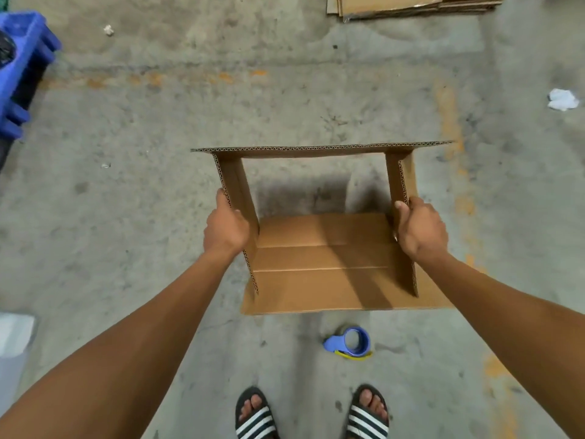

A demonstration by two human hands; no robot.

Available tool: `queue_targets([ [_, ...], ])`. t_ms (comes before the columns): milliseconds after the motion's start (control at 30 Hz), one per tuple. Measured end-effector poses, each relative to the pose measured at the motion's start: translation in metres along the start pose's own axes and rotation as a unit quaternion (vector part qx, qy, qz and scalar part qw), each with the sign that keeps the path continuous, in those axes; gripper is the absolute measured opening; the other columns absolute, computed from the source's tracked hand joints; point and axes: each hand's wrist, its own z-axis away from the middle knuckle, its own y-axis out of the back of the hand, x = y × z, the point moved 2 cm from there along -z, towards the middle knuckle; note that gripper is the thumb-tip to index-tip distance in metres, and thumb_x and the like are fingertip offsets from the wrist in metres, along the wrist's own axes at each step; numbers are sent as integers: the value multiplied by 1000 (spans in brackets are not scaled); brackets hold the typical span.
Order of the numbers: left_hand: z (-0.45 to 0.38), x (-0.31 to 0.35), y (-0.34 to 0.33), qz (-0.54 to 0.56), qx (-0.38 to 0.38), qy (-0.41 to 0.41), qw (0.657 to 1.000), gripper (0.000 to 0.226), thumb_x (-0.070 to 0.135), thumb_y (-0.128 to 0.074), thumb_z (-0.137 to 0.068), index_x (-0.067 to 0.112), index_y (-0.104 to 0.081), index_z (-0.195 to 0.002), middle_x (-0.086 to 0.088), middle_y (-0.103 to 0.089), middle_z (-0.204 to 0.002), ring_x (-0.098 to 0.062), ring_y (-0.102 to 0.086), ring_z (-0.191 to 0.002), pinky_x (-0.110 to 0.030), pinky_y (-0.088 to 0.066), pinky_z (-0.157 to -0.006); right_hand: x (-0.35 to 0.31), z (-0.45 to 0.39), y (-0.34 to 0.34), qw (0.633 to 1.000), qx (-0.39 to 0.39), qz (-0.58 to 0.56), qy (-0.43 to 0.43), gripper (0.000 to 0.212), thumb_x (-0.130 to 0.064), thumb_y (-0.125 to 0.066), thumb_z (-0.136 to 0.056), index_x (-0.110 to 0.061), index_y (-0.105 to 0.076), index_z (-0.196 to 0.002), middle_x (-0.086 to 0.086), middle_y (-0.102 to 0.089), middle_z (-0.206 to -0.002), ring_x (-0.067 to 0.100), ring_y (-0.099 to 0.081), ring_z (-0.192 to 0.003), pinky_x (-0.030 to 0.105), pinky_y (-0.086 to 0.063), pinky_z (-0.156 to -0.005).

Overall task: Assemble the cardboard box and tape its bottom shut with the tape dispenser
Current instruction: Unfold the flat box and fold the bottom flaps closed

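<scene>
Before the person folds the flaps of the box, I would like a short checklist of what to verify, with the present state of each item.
1. Left hand grips the left side flap of the cardboard box: ok.
2. Right hand grips the right side flap: ok.
3. Box opened into a rectangle: ok, the floor shows through it.
4. Flaps folded shut: not ok, all four are open.
5. Tape dispenser within reach: ok, it lies on the concrete floor just in front of the sandals.
6. Tape end ready to pull: cannot tell.
</scene>
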Motion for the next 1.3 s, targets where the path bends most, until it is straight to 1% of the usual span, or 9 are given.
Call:
queue_targets([
  [167, -15, 24, 6, -123, -1, -67, 990, 60, 16, -39, -97, 26, -19, -152, -22, -52, -124, -46, -55, -105, -50, -45, -86, -2, -32, 32, 998, 1, -14, -61, 48, -39, -28, -103, -1, -57, -115, 27, -62, -111, 46, -56, -101, 39, -39, -74],
  [433, -18, 15, -12, -126, -19, -59, 990, 52, 19, -39, -98, 23, -21, -147, -25, -47, -123, -47, -54, -102, -55, -48, -88, -7, -32, 27, 989, -116, -65, -69, 32, -9, -44, -98, -2, -50, -129, 24, -61, -119, 42, -58, -99, 36, -46, -73],
  [567, -19, 10, -25, -91, 7, -118, 989, 68, 22, -40, -102, 30, 1, -155, -24, -44, -124, -41, -49, -108, -53, -45, -93, 2, -14, 19, 994, -81, -75, 29, 69, -1, -42, -91, -24, -18, -151, 20, -55, -117, 40, -53, -98, 46, -47, -82],
  [733, -12, -3, -44, -57, -15, -200, 978, 96, 7, -52, -93, 29, 18, -154, -18, -26, -151, -37, -44, -123, -48, -43, -102, 16, 23, 6, 992, -113, -24, 48, 99, 2, -45, -88, -44, 19, -148, 17, -46, -131, 33, -53, -92, 46, -45, -76],
  [833, 0, -12, -54, -53, -51, -226, 971, 100, 2, -52, -90, 27, 22, -153, -14, -3, -163, -36, -11, -149, -46, -29, -116, 25, 40, -2, 989, -150, -3, 14, 110, 6, -47, -87, -50, 30, -141, 18, -50, -122, 24, -52, -73, 40, -44, -67],
  [967, 2, -18, -57, -54, -78, -233, 968, 101, -5, -47, -90, 28, 25, -152, -10, 12, -165, -27, 9, -151, -49, -19, -120, 21, 39, -5, 992, -128, -8, -9, 100, 3, -45, -92, -48, 24, -144, 14, -53, -100, 13, -45, -61, 29, -36, -58],
  [1100, -7, -12, -47, -82, -127, -225, 963, 107, -12, -50, -88, 31, 26, -151, -5, 13, -165, -31, -9, -151, -46, -30, -117, 4, 12, 3, 997, -63, -46, -4, 69, -15, -37, -101, -36, 3, -153, 8, -54, -87, 10, -44, -59, 33, -34, -61],
  [1200, -8, -6, -45, -102, -144, -202, 963, 108, -12, -50, -87, 29, 28, -150, -7, 14, -165, -40, -27, -144, -48, -39, -109, -7, 2, 6, 996, -87, -22, 11, 66, -14, -38, -100, -32, -5, -154, 12, -58, -97, 20, -49, -69, 35, -36, -66],
  [1300, 2, -4, -56, -119, -158, -188, 962, 105, -11, -47, -86, 21, 28, -151, -16, 15, -163, -44, -19, -146, -52, -31, -114, -8, 7, 0, 992, -125, 7, 23, 64, -19, -37, -101, -33, -5, -154, 16, -57, -118, 29, -51, -84, 37, -40, -71],
])
